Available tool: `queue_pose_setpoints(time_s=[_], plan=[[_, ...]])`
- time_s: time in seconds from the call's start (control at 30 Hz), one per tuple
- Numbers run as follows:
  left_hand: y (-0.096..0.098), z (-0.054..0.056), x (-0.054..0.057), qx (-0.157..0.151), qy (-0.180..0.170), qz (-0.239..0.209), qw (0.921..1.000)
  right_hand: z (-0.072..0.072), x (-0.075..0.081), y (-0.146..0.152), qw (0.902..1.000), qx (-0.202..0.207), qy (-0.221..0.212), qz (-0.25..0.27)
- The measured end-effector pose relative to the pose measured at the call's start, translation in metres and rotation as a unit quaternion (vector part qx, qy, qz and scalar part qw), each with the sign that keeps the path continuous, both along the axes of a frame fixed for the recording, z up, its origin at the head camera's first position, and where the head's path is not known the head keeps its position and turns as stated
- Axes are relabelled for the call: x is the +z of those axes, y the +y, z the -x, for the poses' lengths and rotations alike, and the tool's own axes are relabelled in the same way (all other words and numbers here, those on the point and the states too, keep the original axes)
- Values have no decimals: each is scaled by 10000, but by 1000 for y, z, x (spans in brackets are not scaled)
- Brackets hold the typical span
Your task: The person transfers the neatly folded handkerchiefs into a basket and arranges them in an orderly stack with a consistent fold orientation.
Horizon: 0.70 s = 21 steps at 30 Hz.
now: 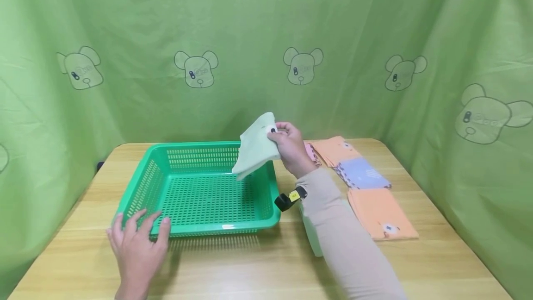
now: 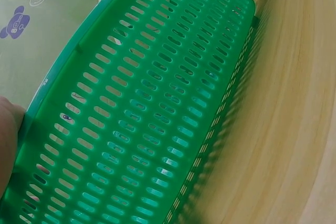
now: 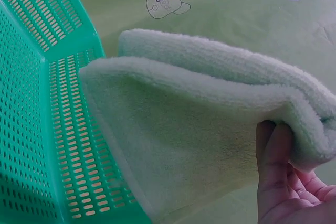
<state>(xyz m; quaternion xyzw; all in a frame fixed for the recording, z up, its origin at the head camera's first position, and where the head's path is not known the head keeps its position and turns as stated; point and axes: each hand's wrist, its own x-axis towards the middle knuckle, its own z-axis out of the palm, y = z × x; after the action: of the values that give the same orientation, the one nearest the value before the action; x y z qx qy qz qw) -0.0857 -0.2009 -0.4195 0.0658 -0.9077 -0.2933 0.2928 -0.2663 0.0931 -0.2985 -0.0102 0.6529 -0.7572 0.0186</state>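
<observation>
My right hand (image 1: 293, 149) pinches a folded pale green towel (image 1: 256, 147), thumb on the near face beside a small eye patch. The towel hangs tilted over the right rim of a green plastic basket (image 1: 216, 227). From the right wrist view, the towel (image 3: 184, 114) shows fluffy folded layers, with fingers (image 3: 275, 156) beneath its edge. At the basket's near left corner, my left hand (image 1: 139, 244) rests on the rim with fingers spread. Only a bit of that hand shows beside the slotted basket wall (image 2: 136, 103) in the left wrist view. The basket's slatted floor is bare.
Right of the basket, folded cloths lie in a column: an orange one (image 1: 335, 149), a blue one (image 1: 362, 172) and a nearer orange one (image 1: 385, 214). A pink patterned cloth (image 1: 312, 154) peeks out behind my wrist. My right forearm partly covers a pale green object (image 1: 311, 233).
</observation>
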Motion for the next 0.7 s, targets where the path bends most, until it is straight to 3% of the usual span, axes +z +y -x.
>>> queue_pose_setpoints(time_s=[0.7], plan=[[0,-1,-1,15,-38,-32,10000,4,-15,-12,9994,230,-242,-68]])
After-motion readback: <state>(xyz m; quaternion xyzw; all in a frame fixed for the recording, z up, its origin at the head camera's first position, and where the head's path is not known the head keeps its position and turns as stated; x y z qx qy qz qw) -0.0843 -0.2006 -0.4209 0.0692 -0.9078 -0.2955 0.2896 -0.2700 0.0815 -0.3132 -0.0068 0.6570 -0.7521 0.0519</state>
